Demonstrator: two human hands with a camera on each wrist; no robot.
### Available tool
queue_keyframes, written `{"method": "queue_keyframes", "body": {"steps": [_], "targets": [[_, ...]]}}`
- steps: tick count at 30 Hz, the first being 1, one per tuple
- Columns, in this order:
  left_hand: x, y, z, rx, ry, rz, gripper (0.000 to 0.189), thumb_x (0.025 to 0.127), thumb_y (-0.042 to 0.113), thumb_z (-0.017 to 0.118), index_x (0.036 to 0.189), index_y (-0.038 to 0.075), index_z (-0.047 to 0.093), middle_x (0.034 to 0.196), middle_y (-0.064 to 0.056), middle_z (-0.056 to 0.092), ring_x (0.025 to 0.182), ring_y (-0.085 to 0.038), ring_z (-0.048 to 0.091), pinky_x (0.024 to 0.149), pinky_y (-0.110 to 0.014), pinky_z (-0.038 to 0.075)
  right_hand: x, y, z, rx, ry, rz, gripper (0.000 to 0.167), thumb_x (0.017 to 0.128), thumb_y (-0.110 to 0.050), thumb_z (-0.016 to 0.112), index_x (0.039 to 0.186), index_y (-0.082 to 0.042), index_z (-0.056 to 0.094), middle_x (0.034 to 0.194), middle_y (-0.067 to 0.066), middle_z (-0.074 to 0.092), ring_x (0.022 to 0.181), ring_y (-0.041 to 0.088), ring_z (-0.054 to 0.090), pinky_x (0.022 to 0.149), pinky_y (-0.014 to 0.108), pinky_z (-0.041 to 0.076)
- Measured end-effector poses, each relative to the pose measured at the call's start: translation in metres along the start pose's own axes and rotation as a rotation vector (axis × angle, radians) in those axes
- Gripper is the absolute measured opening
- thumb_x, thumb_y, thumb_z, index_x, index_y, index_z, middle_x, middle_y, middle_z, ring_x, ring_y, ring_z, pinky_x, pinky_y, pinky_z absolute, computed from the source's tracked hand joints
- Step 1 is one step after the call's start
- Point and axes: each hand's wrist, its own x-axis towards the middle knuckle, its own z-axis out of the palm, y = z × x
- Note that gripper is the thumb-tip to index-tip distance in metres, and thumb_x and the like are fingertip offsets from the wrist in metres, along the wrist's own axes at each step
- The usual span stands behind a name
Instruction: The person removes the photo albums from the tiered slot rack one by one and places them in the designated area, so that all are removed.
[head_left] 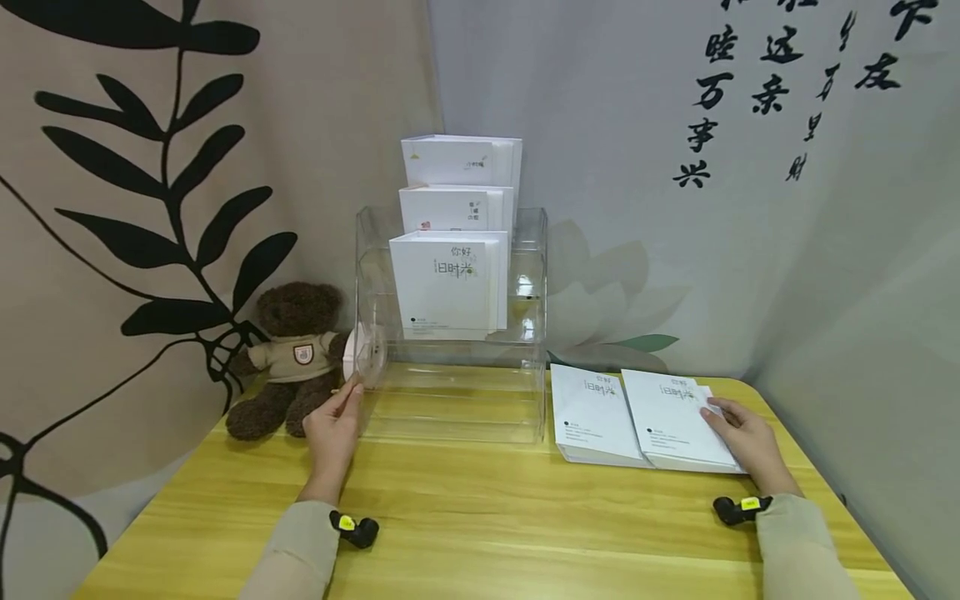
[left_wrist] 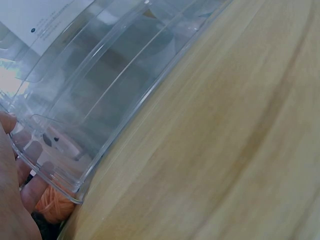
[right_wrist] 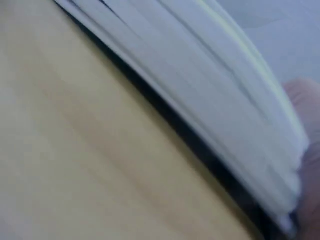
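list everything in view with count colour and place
display rack: one, transparent, centre
table: one, yellow wood, beneath rack
books: five covers visible, white, three on rack, two on table
teddy bear: one, brown, left of rack
unidentified object: one, whitish, at rack's left side
yarn-like bundle: one, orange, beside rack
branch print: one, black, left wall
lotus print: one, grey, green, back wall
calligraphy: several columns, black, upper right
wrist cameras: two, black, one per wrist
sleeves: two, beige, foreground
left hand: one, gripping rack's left edge
right hand: one, gripping right-hand book
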Motion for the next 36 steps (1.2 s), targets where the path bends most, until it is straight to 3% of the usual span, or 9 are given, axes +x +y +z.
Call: {"method": "queue_keyframes", "body": {"steps": [8,20,29,36], "targets": [[0.001,-0.002,0.0,0.025,0.012,0.002,0.03,0.095,0.041,0.07,0.123,0.031,0.073,0.115,0.01,0.073,0.104,-0.013,0.07,0.076,-0.007,0.048,-0.001,0.001,0.008,-0.071,-0.001,-0.098,0.066,0.105,-0.049,0.046,0.147,0.003,0.047,0.145,0.033,0.046,0.131,0.051,0.043,0.104,0.065,0.034],[0.001,0.002,-0.001,0.03,-0.006,-0.043,0.03,0.095,0.044,0.069,0.123,0.034,0.073,0.115,0.01,0.073,0.105,-0.012,0.069,0.079,-0.008,0.048,-0.003,-0.001,0.011,-0.038,0.012,-0.076,0.065,0.106,-0.047,0.045,0.147,0.003,0.047,0.145,0.033,0.047,0.131,0.05,0.043,0.102,0.065,0.035],[0.001,0.002,0.0,0.027,0.005,-0.021,0.028,0.095,0.041,0.07,0.122,0.033,0.074,0.114,0.009,0.073,0.098,-0.014,0.072,0.072,-0.008,0.048,-0.013,-0.006,0.011,-0.048,0.049,-0.079,0.064,0.107,-0.046,0.043,0.146,0.004,0.048,0.145,0.032,0.047,0.133,0.051,0.041,0.103,0.065,0.034],[0.0,0.002,0.001,0.011,-0.015,-0.07,0.029,0.095,0.044,0.069,0.123,0.035,0.073,0.118,0.012,0.072,0.105,-0.012,0.069,0.083,-0.025,0.055,-0.023,-0.021,0.008,-0.073,0.026,-0.097,0.064,0.106,-0.046,0.046,0.145,0.006,0.048,0.147,0.037,0.041,0.133,0.056,0.038,0.102,0.068,0.033]]}}
